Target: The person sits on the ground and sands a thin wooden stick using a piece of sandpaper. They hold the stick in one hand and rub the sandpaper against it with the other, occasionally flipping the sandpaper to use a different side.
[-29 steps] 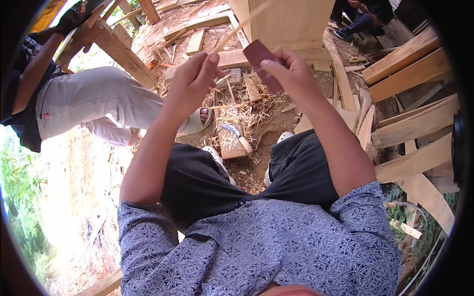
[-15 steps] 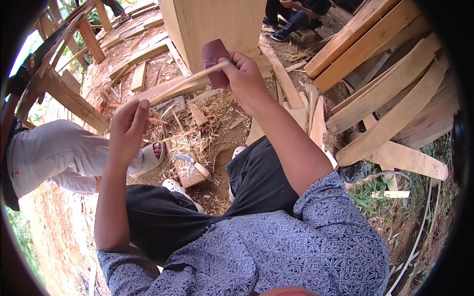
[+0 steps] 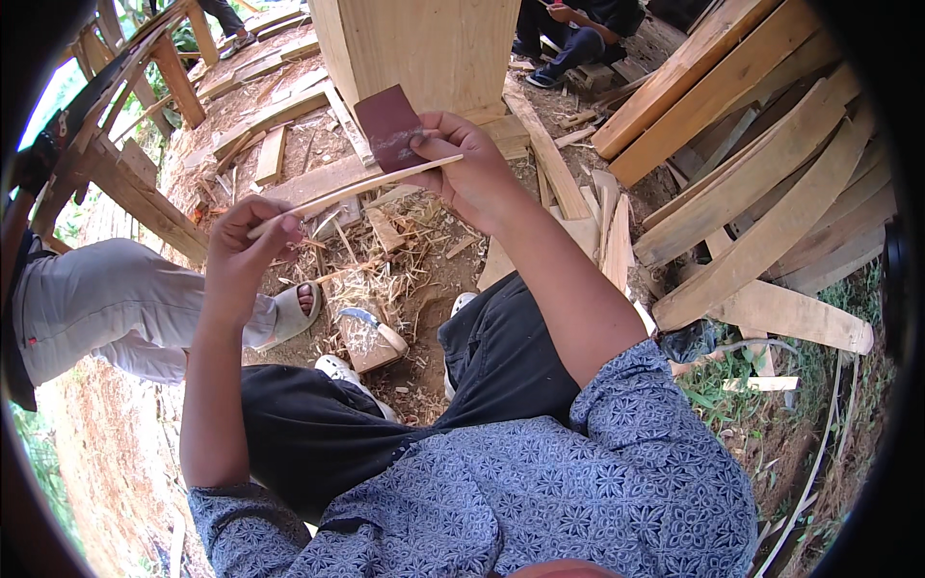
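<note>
My left hand [image 3: 252, 234] is closed round the left end of a slim, pale wooden stick [image 3: 361, 186], which slants up to the right. In my right hand [image 3: 464, 162] is a sheet of reddish-brown sandpaper [image 3: 388, 127], pinched at its lower right corner with the thumb on top. Pale dust marks the sheet near the thumb. The stick's right end reaches across my right hand, below the sandpaper; whether the fingers grip it too, I cannot tell. Below, between my feet, a curved knife [image 3: 371, 326] with a wooden handle lies on a wooden block [image 3: 361, 352].
A large wooden box-like block [image 3: 414, 58] stands ahead. Wood shavings [image 3: 385, 241] litter the ground. Planks [image 3: 732, 183] are piled at right. A person's grey-trousered leg [image 3: 125, 299] is close on the left; another person [image 3: 568, 39] sits at the far right.
The sandpaper was curled over the stick's right end; now it is spread flatter and tilted left, off the stick. The stick's left end shows more beyond my left hand, which has turned slightly.
</note>
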{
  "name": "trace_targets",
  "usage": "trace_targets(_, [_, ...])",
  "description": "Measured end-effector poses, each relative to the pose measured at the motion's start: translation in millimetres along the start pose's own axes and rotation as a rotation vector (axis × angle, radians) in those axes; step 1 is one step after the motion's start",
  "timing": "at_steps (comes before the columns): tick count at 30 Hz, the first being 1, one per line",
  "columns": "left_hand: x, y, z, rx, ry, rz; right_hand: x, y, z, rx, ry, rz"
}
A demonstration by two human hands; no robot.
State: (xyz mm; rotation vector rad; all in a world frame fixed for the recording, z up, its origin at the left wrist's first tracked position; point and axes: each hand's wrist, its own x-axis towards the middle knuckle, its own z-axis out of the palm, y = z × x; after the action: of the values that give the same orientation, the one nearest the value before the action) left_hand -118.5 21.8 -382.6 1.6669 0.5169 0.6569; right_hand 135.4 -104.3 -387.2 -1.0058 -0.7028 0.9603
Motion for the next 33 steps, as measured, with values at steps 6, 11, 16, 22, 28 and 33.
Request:
trace_targets(6, [2, 0, -2, -0.439, 0.142, 0.111, 3, -2, -6, -0.040, 0.100, -0.035])
trace_targets(11, [2, -5, -13, -0.516, 0.120, 0.107, -1, -5, -3, -0.119, 0.137, -0.070])
trace_targets(16, [2, -9, -5, -0.370, 0.163, 0.042, 0, 5, -1, -0.168, 0.169, 0.029])
trace_targets(22, [1, -4, 14, -0.297, 0.099, -0.103, -18, 5, 31, 0.159, -0.073, 0.039])
trace_targets(28, [-1, -7, 37, -0.029, 0.052, 0.145, -30, 27, 46, -0.018, -0.215, 0.094])
trace_targets(33, [-3, -7, 39, 0.106, 0.152, 0.138, -33, 32, 54, -0.106, -0.164, 0.065])
